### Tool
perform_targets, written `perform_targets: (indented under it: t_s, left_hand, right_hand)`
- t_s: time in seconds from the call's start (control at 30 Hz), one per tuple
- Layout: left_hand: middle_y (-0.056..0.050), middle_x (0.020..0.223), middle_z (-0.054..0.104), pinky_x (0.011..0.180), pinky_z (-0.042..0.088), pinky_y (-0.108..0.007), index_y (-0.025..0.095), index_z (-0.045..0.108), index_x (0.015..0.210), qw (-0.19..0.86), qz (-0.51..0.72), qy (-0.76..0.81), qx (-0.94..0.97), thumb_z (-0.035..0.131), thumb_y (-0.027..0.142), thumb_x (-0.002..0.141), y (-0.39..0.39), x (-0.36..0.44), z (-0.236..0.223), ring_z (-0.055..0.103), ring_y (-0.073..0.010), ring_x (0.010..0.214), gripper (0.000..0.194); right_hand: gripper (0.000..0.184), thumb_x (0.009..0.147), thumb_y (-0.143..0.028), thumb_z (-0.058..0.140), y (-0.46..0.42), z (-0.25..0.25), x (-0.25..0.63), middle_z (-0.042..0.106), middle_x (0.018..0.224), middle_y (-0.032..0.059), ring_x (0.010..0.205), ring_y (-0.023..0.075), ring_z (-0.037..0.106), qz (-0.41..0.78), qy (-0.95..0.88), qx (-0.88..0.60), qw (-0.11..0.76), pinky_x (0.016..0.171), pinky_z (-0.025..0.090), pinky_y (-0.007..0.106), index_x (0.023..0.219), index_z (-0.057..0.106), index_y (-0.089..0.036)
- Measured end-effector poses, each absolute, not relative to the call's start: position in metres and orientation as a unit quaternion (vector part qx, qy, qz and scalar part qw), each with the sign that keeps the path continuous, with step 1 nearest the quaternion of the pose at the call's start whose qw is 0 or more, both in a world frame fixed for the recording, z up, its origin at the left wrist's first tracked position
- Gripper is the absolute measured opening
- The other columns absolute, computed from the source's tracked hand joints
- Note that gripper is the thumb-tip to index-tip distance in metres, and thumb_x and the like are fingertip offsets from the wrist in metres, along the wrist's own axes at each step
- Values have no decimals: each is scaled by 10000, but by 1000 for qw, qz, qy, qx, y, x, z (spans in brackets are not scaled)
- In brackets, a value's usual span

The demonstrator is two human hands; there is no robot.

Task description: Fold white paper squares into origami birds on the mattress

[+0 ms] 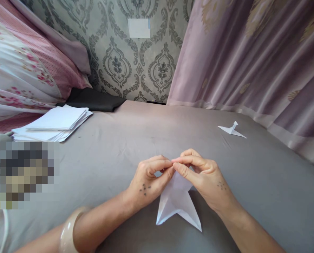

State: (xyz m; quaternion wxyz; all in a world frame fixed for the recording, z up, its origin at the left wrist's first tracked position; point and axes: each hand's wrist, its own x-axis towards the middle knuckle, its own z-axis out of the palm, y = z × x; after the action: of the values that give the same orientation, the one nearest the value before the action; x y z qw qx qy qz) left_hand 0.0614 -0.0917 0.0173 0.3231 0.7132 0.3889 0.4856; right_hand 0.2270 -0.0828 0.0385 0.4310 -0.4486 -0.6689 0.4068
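A piece of folded white paper [176,203] hangs between my hands, its two pointed ends spreading downward like a V. My left hand [153,179] pinches the top of it from the left, thumb against fingertips. From the right, my right hand [203,175] pinches the same top edge, and the fingertips of both hands meet there. The fingers cover the very top of the paper. A pale bangle [69,230] circles my left wrist.
A small folded paper figure [233,130] lies at the right. A stack of white paper [54,121] sits at the back left beside a black folded item [93,100]. Curtains [238,52] border the grey-covered surface [106,147]. A blurred patch hides the left edge.
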Motion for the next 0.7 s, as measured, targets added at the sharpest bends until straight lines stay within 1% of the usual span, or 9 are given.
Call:
perform_targets:
  t_s: [0.13, 0.23, 0.3, 0.37, 0.43, 0.5, 0.57, 0.63, 0.7]
  left_hand:
    - [-34, 681, 649, 608, 454, -233, 155, 735, 821, 331, 483, 414, 697, 572, 249, 888, -92, 61, 19, 566, -121, 623, 200]
    - [-30, 657, 639, 590, 442, -230, 141, 727, 786, 366, 472, 426, 679, 596, 270, 868, -90, 61, 19, 558, -121, 616, 201]
    - [-33, 657, 651, 572, 436, -222, 134, 724, 766, 392, 473, 448, 649, 616, 286, 853, -87, 60, 20, 568, -124, 617, 205]
    - [-26, 638, 655, 543, 430, -212, 133, 726, 752, 411, 484, 478, 607, 626, 302, 846, -84, 57, 22, 568, -120, 598, 217]
    - [-13, 600, 642, 521, 429, -204, 134, 725, 731, 422, 500, 498, 570, 627, 315, 845, -80, 52, 23, 556, -112, 565, 235]
    - [-2, 568, 626, 513, 434, -201, 136, 719, 702, 424, 515, 504, 549, 635, 329, 836, -76, 49, 24, 545, -106, 542, 249]
    - [4, 556, 618, 507, 437, -200, 139, 716, 684, 425, 524, 506, 537, 646, 342, 824, -74, 47, 23, 538, -103, 532, 256]
    - [7, 554, 617, 504, 439, -199, 144, 719, 682, 431, 525, 506, 531, 655, 349, 814, -74, 48, 23, 537, -102, 530, 252]
    - [7, 553, 617, 510, 441, -200, 147, 725, 683, 439, 519, 505, 532, 658, 348, 813, -75, 50, 23, 539, -102, 534, 248]
  right_hand:
    - [76, 817, -285, 664, -84, 39, 224, 636, 816, 2, 767, 137, 595, 372, -683, -454, 434, 725, 505, 275, 806, 732, -253]
    - [99, 836, -277, 644, -84, 41, 225, 639, 807, -4, 753, 136, 615, 338, -705, -462, 419, 716, 518, 269, 781, 722, -251]
    - [107, 844, -294, 642, -85, 43, 227, 659, 923, 8, 831, 156, 630, 281, -724, -467, 422, 765, 525, 295, 918, 716, -274]
    - [262, 844, -307, 647, -88, 48, 231, 646, 1089, 30, 970, 191, 617, 210, -755, -449, 429, 850, 515, 343, 1106, 661, -303]
    - [371, 827, -307, 670, -93, 52, 233, 618, 1183, 47, 1080, 224, 578, 169, -812, -388, 401, 910, 494, 387, 1193, 613, -319]
    - [420, 765, -302, 735, -97, 56, 232, 614, 1192, 56, 1105, 247, 555, 158, -874, -312, 337, 920, 487, 411, 1170, 623, -314]
    - [342, 763, -232, 732, -101, 55, 228, 633, 1142, 58, 1078, 246, 556, 125, -902, -279, 305, 917, 471, 424, 1090, 649, -294]
    - [226, 798, -149, 675, -102, 53, 223, 654, 1055, 47, 1024, 225, 568, 87, -907, -271, 310, 900, 452, 420, 986, 657, -273]
    - [191, 814, -99, 634, -103, 49, 219, 659, 980, 37, 968, 205, 577, 69, -903, -270, 327, 871, 443, 403, 923, 642, -255]
